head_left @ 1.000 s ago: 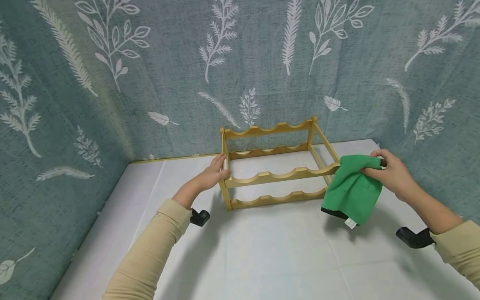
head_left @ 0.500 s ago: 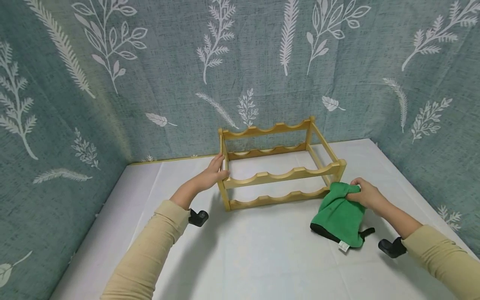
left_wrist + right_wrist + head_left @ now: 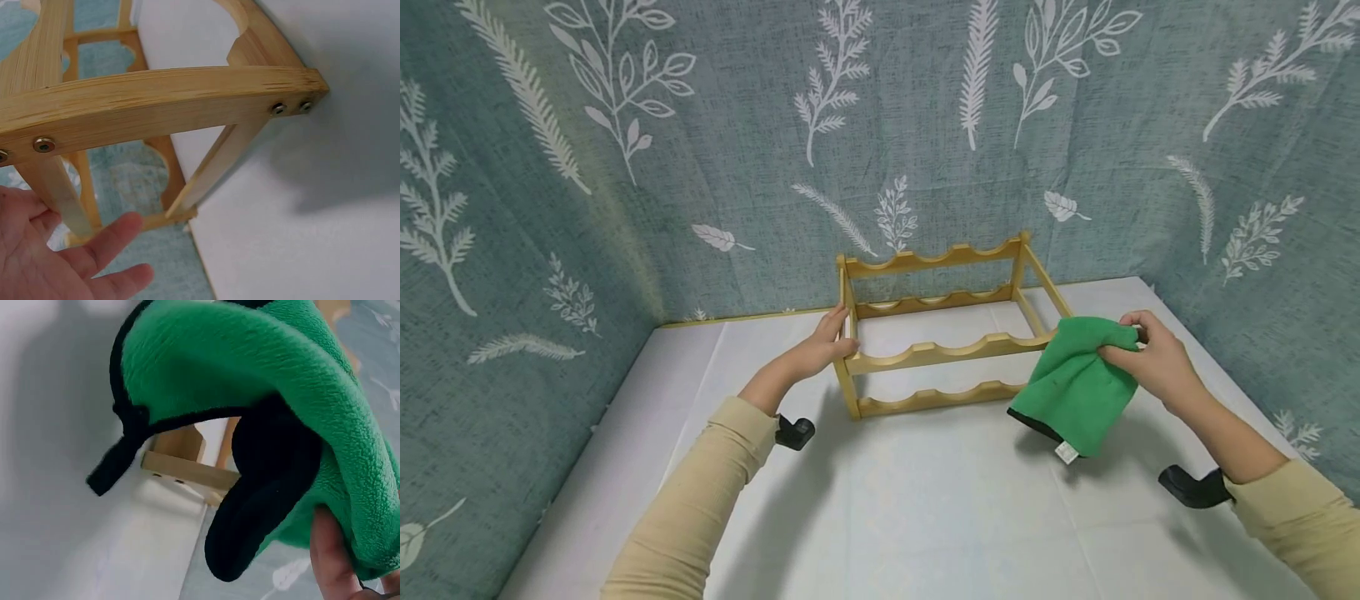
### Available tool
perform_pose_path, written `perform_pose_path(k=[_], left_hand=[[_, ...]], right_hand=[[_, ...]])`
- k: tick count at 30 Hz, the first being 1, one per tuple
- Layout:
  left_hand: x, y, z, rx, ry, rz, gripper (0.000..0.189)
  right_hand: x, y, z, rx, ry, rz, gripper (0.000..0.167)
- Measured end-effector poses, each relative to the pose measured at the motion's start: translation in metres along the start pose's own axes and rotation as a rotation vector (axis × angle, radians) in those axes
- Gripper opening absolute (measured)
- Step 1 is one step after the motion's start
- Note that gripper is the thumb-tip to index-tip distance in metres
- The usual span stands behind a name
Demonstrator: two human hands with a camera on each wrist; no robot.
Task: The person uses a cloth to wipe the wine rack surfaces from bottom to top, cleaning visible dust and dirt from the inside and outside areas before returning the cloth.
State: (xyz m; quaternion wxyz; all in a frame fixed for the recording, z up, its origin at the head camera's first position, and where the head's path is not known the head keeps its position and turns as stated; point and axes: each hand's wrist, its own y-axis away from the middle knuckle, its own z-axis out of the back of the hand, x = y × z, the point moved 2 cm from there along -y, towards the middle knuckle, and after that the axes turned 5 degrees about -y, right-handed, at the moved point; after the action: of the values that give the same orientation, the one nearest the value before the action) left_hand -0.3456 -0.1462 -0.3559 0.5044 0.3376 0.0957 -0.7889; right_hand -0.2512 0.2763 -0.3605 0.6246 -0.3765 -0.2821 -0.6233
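Note:
My right hand [image 3: 1161, 362] pinches a green fleecy cloth [image 3: 1078, 387] near its upper right edge. The cloth has black edging and a white tag, and it drapes in front of the right end of a wooden rack [image 3: 951, 358], hiding the near right corner. Seen from the right wrist, a black strap [image 3: 115, 465] and a rounded black piece [image 3: 269, 481] hang from the cloth. At the rack's left end, my left hand [image 3: 812, 354] rests against the upper side rail. Its visible fingers [image 3: 112, 240] are straight and spread in the left wrist view.
The rack's scalloped rails stand on a white-covered table [image 3: 955, 508], close to the back wall. Teal fabric [image 3: 737, 125] with white leaf prints hangs behind and on both sides. A dark wrist mount [image 3: 1195, 487] sits beneath the right forearm.
My right hand moved the cloth down past the rack's near right corner, then raised it again, ending further left than at first. My left hand and the rack have stayed in place.

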Motion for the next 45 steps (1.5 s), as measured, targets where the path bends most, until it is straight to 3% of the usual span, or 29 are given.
perform_pose_path(k=[3, 7, 10, 15, 22, 28, 31, 34, 45], left_hand=[[0.003, 0.001, 0.002, 0.000, 0.000, 0.002, 0.072], [0.005, 0.001, 0.004, -0.003, 0.004, 0.003, 0.073], [0.005, -0.001, 0.004, 0.000, 0.003, -0.004, 0.073], [0.005, -0.002, 0.004, -0.002, -0.020, -0.006, 0.072], [0.004, 0.000, 0.002, -0.028, -0.097, 0.003, 0.067], [0.002, 0.000, 0.002, -0.029, -0.126, 0.018, 0.067], [0.003, 0.001, 0.002, -0.028, -0.117, 0.014, 0.068], [0.004, 0.000, 0.002, -0.029, -0.106, -0.001, 0.070], [0.006, -0.002, 0.001, -0.022, -0.072, -0.003, 0.070]], right_hand=[[0.009, 0.002, -0.010, -0.016, 0.041, 0.072, 0.038], [0.023, 0.002, -0.038, 0.022, 0.054, 0.137, 0.033], [0.038, -0.001, -0.065, 0.050, 0.035, 0.159, 0.031], [0.063, -0.002, -0.115, 0.048, 0.007, 0.278, 0.027], [0.112, 0.003, -0.188, 0.167, -0.036, 0.358, 0.025], [0.134, 0.000, -0.226, 0.141, -0.044, 0.453, 0.026], [0.130, -0.001, -0.223, 0.095, -0.051, 0.437, 0.027], [0.119, -0.002, -0.206, 0.050, -0.054, 0.393, 0.027], [0.053, -0.002, -0.104, -0.049, 0.058, 0.252, 0.023]])
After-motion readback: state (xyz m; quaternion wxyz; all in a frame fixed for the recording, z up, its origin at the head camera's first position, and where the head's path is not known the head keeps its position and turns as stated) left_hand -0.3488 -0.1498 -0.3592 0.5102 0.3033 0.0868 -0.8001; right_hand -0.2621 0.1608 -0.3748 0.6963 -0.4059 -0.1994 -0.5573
